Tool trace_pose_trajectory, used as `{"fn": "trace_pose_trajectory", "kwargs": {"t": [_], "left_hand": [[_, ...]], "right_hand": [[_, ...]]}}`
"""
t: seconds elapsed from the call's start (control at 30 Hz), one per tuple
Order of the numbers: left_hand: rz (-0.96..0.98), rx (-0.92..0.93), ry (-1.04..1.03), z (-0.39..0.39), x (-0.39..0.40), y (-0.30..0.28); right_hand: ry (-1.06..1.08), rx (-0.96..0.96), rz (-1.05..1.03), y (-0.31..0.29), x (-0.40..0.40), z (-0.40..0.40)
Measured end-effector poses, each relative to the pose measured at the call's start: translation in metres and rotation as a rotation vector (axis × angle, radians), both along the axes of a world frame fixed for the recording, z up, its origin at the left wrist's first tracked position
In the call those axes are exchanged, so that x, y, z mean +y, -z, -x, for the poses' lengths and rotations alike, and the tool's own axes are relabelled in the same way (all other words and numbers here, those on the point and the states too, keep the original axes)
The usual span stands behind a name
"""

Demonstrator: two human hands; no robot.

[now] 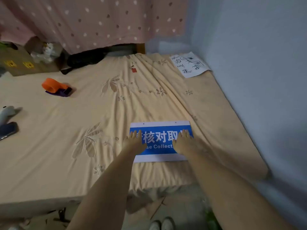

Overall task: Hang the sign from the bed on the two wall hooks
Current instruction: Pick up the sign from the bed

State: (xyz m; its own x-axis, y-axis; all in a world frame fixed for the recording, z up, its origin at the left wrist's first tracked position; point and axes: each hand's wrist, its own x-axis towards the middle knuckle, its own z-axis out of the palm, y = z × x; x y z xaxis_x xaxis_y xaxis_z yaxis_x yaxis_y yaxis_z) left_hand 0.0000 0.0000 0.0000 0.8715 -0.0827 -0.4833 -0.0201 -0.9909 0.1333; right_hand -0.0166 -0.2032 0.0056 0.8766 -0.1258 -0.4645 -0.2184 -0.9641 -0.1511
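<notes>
Left hand [134, 141] flat, palm down, on the left end of the sign [159, 141], fingers stretched and together. Right hand [183, 142] likewise flat on the right end, fingers straight. Neither hand curled round an edge; nothing gripped, only pressed or rested on the face. Both forearms reached in from the lower edge of the view.

Sign flat on the bed [69, 130], face up, near the foot edge and toward the wall side. Blue middle with white Chinese characters and a line of English partly covered by the hands; white bands along top and bottom. Two small holes in the top white band, one toward each corner.

Cream sheet with stitched flowers, rumpled in long folds beyond the sign. Further up, by the wall [265, 80], a white paper [189, 64] with handwritten characters. A small red tag [133, 69] near the middle of the far end. On the left side, an orange tape dispenser [55, 87]; nearer the left edge, a grey soft toy [7, 112] and a dark phone [8, 130] just beside it. Behind the bed, a pink spotted curtain [99, 19], a cardboard box [18, 62] and a black bag [84, 59]. White shoes [162, 224] on the floor at the bottom.
</notes>
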Motion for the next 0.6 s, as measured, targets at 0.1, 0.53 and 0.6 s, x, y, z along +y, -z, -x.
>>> {"fn": "trace_pose_trajectory", "kwargs": {"t": [0.1, 0.53, 0.6], "left_hand": [[-0.008, 0.039, -0.029, 0.003, 0.001, 0.007], [0.315, -0.018, -0.560, 0.007, 0.001, 0.021], [0.346, -0.042, -0.589, 0.005, 0.002, 0.024]], "right_hand": [[0.076, 0.007, 0.005, 0.001, -0.006, 0.003], [0.440, 0.079, -0.074, -0.003, -0.021, -0.001], [0.441, 0.098, -0.076, -0.001, -0.022, -0.002]]}}
